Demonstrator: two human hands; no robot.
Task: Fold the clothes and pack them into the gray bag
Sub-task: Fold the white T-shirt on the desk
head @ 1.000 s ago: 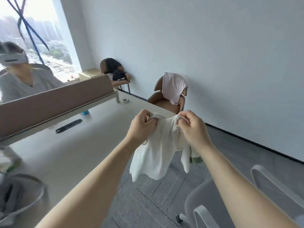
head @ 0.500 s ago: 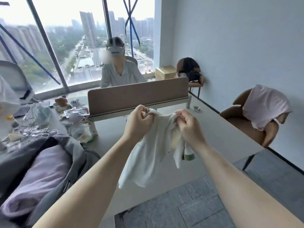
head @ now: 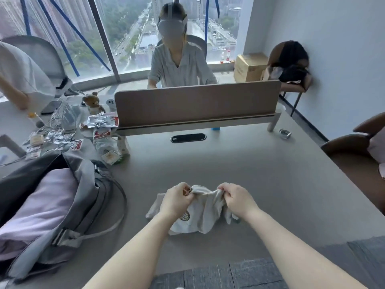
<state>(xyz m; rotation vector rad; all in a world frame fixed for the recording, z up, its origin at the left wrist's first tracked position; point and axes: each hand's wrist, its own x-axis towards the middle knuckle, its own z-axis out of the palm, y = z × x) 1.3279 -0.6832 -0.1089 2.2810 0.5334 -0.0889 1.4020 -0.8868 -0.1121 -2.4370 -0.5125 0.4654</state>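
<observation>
A small white garment (head: 203, 213) with a round patch lies bunched on the grey table (head: 260, 174) near its front edge. My left hand (head: 177, 200) pinches its top edge on the left, and my right hand (head: 238, 198) pinches the top edge on the right. The lower part of the garment rests on the table. The gray bag (head: 83, 205) lies open at the left, with a folded lilac garment (head: 39, 207) inside it. A pink garment (head: 378, 151) hangs over a brown chair at the right edge.
A brown desk divider (head: 195, 103) crosses the table's back, with a person in a headset seated behind it. Foil wrappers, a toy bear (head: 92, 102) and packets clutter the back left. A brown chair (head: 354, 155) stands at the right. Another person's arm shows at far left.
My view has swung left from the wall and chairs onto the table. Both hands have carried the white garment from hanging in the air down onto the table.
</observation>
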